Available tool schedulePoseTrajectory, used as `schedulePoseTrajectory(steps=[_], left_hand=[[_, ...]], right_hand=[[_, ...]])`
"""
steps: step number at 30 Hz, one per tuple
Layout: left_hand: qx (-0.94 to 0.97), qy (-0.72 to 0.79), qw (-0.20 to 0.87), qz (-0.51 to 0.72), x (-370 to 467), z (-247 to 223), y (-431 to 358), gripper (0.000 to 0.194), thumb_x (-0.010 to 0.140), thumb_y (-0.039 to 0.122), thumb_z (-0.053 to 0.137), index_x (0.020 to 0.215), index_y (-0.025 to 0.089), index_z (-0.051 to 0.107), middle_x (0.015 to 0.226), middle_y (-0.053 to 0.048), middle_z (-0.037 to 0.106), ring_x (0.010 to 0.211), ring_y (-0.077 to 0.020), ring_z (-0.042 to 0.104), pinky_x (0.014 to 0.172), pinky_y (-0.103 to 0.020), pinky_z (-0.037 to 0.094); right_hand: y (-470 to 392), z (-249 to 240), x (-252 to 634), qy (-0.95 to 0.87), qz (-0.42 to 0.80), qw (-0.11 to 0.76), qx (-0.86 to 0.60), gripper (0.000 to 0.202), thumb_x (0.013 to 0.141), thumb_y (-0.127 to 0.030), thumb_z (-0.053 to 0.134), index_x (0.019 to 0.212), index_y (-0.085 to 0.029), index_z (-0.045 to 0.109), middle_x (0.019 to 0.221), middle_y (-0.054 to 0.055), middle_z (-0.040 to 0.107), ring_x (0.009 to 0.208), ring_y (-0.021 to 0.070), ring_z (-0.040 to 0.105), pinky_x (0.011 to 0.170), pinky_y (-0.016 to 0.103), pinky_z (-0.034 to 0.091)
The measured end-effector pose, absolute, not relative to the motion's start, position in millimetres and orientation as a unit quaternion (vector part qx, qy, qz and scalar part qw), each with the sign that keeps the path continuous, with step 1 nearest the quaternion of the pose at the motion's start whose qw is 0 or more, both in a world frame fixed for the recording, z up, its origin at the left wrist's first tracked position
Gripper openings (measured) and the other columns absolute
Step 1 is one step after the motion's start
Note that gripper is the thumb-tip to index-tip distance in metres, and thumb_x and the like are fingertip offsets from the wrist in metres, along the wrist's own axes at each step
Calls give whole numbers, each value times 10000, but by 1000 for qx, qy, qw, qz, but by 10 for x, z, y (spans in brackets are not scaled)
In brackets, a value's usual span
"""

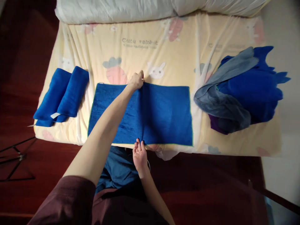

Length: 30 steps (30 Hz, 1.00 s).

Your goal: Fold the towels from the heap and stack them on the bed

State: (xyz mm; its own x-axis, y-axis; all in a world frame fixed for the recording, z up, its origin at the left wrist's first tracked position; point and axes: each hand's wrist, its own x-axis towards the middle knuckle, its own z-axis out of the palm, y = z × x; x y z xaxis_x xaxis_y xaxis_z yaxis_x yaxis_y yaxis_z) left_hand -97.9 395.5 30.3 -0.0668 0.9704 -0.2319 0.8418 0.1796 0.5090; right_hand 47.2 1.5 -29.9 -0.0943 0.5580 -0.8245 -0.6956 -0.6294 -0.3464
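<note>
A blue towel (168, 114) with thin green edging lies spread on the bed, with a raised crease running across its middle. At the far end of that crease, my left hand (137, 80) is closed on the towel's edge. My right hand (140, 154), palm turned up, pinches the near edge at the crease's other end, its fingertips partly hidden by the cloth. My left forearm crosses over the towel's left half and covers part of it.
Two folded blue towels (73, 90) lie at the left, one overlapping the other. A loose heap of blue towels (250, 90) with a grey cloth (225, 78) is on the right. A white quilt (117, 11) lines the back of the patterned bedsheet (150, 59). A black stand (20, 157) is lower left.
</note>
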Motion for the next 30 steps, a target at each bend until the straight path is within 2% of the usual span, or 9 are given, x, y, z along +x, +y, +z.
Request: schedulePoseTrajectory(steps=[4,8,14,17,21,26,30], left_hand=[[632,716,265,135,-1001,197,3955,395,929,197,592,1315,113,617,1168,-188,665,1124,-321,661,1023,-434,517],[649,701,274,109,-1023,170,3954,339,895,197,587,1209,106,678,1161,-189,681,1120,-304,660,1043,-418,513],[668,683,258,141,-1023,467,3888,398,881,147,523,1247,128,677,1113,-144,724,1160,-293,643,1091,-437,477],[661,687,259,154,-1025,766,3772,380,870,139,522,1206,113,697,1080,-143,738,1142,-284,650,1082,-423,477],[634,698,270,195,-1058,1309,3580,321,878,181,536,1139,128,714,983,-124,742,1010,-262,695,995,-403,518],[593,693,288,293,-1162,2137,3300,253,901,259,605,1120,160,684,880,-96,712,909,-250,716,882,-382,576],[557,672,292,391,-1320,2761,2903,239,925,354,648,1103,196,641,839,-72,681,832,-231,715,832,-390,621]], right_hand=[[39,-215,474,90,739,402,-533,366,965,-465,580,1276,-291,662,1509,69,625,1285,179,671,1107,366,537],[86,-98,455,48,741,407,-532,362,953,-462,623,1243,-252,673,1549,96,584,1296,207,673,1096,368,543],[116,117,459,23,732,423,-534,371,952,-489,658,1172,-193,696,1456,149,656,1355,241,639,1130,401,525],[41,317,528,3,726,425,-541,360,914,-499,725,1087,-183,739,1363,137,720,1343,251,647,1142,417,522],[-73,677,716,-57,713,458,-528,390,854,-533,794,995,-170,771,1241,142,775,1286,283,681,1125,463,535],[-112,1164,1088,-166,670,520,-503,369,845,-530,812,815,-175,716,1205,161,785,1232,290,705,1076,440,550],[37,1507,1441,-258,623,553,-489,389,832,-544,818,873,-169,725,1069,137,809,1004,233,752,936,382,587]])
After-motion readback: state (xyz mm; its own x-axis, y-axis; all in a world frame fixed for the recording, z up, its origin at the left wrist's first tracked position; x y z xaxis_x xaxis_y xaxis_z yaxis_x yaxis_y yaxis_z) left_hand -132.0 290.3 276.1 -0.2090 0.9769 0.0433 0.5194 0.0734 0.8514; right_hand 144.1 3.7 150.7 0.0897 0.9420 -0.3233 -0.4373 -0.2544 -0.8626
